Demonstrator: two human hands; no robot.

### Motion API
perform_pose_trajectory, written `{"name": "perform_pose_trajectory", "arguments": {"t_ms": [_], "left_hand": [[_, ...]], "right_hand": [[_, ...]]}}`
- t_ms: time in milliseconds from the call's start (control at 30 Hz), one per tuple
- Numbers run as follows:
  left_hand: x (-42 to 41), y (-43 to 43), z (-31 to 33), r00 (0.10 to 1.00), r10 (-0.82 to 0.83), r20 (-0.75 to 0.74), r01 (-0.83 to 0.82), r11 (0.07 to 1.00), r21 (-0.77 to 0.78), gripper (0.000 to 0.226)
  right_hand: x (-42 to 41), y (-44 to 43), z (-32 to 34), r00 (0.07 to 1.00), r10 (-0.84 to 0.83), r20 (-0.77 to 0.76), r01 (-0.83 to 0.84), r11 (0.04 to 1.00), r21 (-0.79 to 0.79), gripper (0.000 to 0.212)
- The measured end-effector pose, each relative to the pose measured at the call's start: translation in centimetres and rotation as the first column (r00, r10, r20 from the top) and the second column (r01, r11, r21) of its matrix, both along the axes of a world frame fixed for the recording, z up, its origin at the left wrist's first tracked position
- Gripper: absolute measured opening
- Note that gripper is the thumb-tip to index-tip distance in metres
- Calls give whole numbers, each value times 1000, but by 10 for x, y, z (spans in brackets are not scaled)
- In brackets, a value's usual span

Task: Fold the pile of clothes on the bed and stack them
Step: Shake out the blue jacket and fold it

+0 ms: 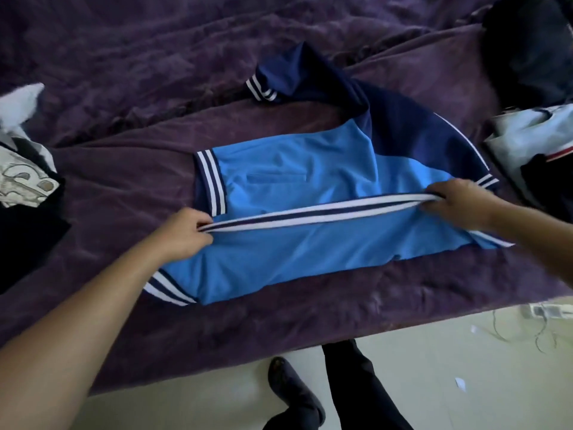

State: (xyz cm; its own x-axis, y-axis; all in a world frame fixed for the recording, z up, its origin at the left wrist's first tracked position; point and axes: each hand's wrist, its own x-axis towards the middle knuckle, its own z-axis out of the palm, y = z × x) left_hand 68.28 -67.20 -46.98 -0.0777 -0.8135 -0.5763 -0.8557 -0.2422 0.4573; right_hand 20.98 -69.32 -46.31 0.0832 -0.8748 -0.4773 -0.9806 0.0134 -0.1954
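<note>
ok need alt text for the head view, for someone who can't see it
A person's left hand and right hand each pinch one end of the striped band of a blue jacket lying on a purple bedspread. More clothes lie at both sides.

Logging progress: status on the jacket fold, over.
Copy: left hand and right hand pinch the striped hem at its ends. On the bed, jacket part folded, navy sleeve out. Other clothes left and right, none on it.
</note>
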Motion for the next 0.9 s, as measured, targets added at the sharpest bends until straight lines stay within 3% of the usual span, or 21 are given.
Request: {"name": "perform_pose_trajectory", "arguments": {"t_ms": [67,233,333,400,500,567,633,700,767,833,900], "left_hand": [[4,-38,-1,997,79,-3,-79,997,23,11],[-6,-134,-19,971,-13,239,-1,998,61,7],[-20,-178,-45,945,20,327,-21,1000,-1,5],[-31,-193,-66,903,84,421,-64,996,-61,16],[-54,-188,-88,811,158,563,-3,964,-265,41],[-72,-169,-100,844,69,532,164,912,-377,51],[-80,-147,-111,836,-72,544,286,903,-321,55],[-77,-134,-121,799,-169,578,307,940,-149,57],[-72,-137,-128,788,-212,578,298,953,-56,58],[-73,-150,-128,798,-223,560,268,963,2,58],[-79,-162,-120,829,-214,517,221,974,50,59]], "right_hand": [[-9,-48,-3,999,-23,32,23,1000,-15,11],[-20,-165,-29,999,-22,31,24,996,-90,21],[-23,-216,-48,999,-35,-4,34,995,-97,24],[-20,-231,-59,994,-59,-87,48,992,-114,32],[-6,-213,-76,989,111,-97,-138,927,-348,51],[7,-179,-88,945,323,-44,-302,817,-491,56],[5,-151,-102,894,437,-103,-446,839,-312,63],[-12,-144,-115,895,417,-160,-431,900,-66,70],[-22,-154,-121,905,400,-144,-402,915,11,72],[-15,-173,-113,942,336,10,-336,941,-39,61],[-4,-197,-91,969,180,169,-131,955,-265,45]]}}
